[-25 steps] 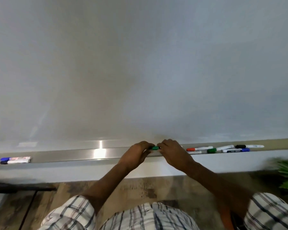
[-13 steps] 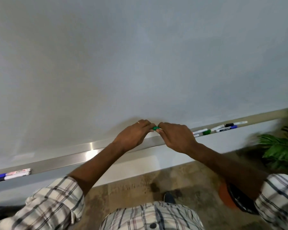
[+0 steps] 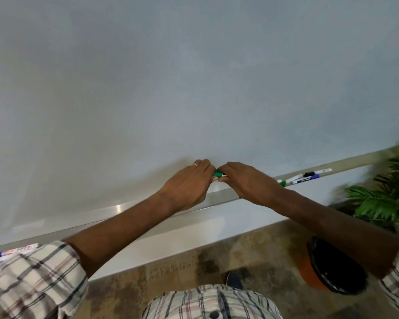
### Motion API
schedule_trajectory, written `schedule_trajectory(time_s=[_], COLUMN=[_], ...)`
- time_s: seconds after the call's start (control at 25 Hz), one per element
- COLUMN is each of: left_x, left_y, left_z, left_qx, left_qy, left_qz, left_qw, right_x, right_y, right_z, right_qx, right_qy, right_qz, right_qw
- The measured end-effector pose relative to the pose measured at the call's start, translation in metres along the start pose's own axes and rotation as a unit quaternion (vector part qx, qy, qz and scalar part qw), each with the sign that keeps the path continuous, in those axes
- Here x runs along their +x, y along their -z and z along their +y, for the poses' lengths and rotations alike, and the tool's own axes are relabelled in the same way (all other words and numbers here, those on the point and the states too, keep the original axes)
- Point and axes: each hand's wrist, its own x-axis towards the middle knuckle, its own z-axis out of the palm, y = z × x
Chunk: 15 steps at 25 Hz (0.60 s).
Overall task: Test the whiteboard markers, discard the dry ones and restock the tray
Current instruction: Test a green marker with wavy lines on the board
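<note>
Holding a green marker (image 3: 217,174) between them, the left hand (image 3: 189,185) and right hand (image 3: 247,183) meet just above the middle of the tray (image 3: 115,209), close to the whiteboard (image 3: 194,88). Each grip is narrow, fingertips pinched on one end of the marker; whether the cap is seated or partly off cannot be told. Judged step: uncapping for a test stroke. Risks: a tight cap giving way suddenly could jerk the hands apart and send cap or barrel past the tray's front edge to the floor; an exposed tip could smear the fingers; a faint stroke might be misread on this grey, unevenly lit board. Containers: the tray carries a loose cluster of markers (image 3: 304,177) toward its right end, with green, black and blue caps visible, and two more markers (image 3: 16,250) near its left end, partly hidden by a sleeve. A bin (image 3: 308,272) with a dark liner stands on the floor beneath the right forearm; its contents cannot be made out.
</note>
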Motion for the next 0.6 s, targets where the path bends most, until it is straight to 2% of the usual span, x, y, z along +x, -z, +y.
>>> schedule_trajectory(time_s=[0.12, 0.32, 0.44, 0.6], left_x=[-0.001, 0.010, 0.012, 0.007], left_y=[0.014, 0.043, 0.052, 0.072], left_z=[0.003, 0.000, 0.000, -0.018], left_qx=[-0.008, -0.062, -0.005, 0.056], left_qy=[-0.022, -0.034, -0.050, -0.044], left_qz=[0.007, 0.028, 0.051, 0.097], left_qw=[1.000, 0.997, 0.997, 0.993], right_x=[-0.003, 0.000, 0.005, 0.004], right_y=[0.016, 0.041, 0.049, 0.058], right_z=[0.000, -0.005, -0.015, -0.008], right_qx=[0.016, -0.029, -0.061, -0.033], right_qy=[0.025, 0.026, 0.007, -0.046], right_qz=[-0.032, 0.058, 0.076, 0.066], right_qw=[0.999, 0.998, 0.995, 0.996])
